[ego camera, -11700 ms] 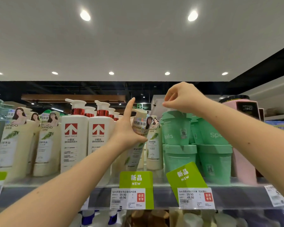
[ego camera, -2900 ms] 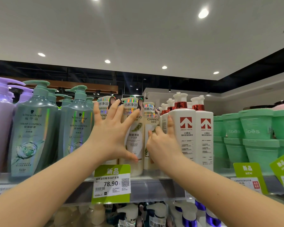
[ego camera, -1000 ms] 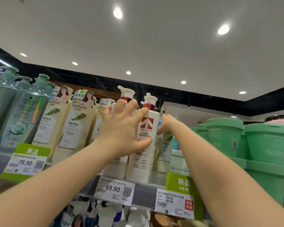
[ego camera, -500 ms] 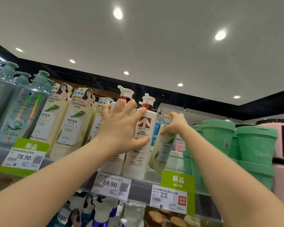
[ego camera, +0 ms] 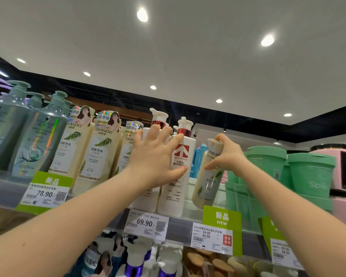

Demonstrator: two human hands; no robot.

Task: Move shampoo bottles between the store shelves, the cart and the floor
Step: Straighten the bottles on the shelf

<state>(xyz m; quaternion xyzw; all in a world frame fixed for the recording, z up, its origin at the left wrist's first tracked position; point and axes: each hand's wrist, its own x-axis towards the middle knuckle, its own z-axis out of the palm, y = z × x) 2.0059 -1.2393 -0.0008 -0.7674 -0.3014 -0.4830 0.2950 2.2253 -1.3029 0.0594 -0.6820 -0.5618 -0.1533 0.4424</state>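
Head view of an upper store shelf [ego camera: 180,226]. Left hand [ego camera: 154,156]: flat, fingers straight and spread, pressed against the fronts of two white pump bottles [ego camera: 176,182] that stand upright side by side on the shelf; the thumb lies across the label of the right-hand one; nothing is grasped. Right hand [ego camera: 229,154]: fingers and thumb curled round the upper part of a cream shampoo bottle [ego camera: 208,182], clasping it just below the cap; this bottle is tilted, top leaning right; it sits in the gap between the white pump bottles and the green tubs [ego camera: 310,172], base low over the front of the shelf; whether the base touches the shelf cannot be told. Left of the white pump bottles: a row of cream bottles [ego camera: 100,154] with leaf labels, upright and packed close; further left, grey-green pump bottles [ego camera: 42,136]. Behind the gap: blue packs [ego camera: 200,156]. The tubs are stacked in two tiers; to their right, a pink container [ego camera: 345,208], cut off by the frame edge. Along the shelf edge: price tags [ego camera: 146,223] reading 78.90 and 69.90; a green tag [ego camera: 221,216] marked NEW, just below the cream shampoo bottle. Lower shelf: more pump bottles [ego camera: 136,264], blurred. Above: a white ceiling with round lights [ego camera: 142,15].
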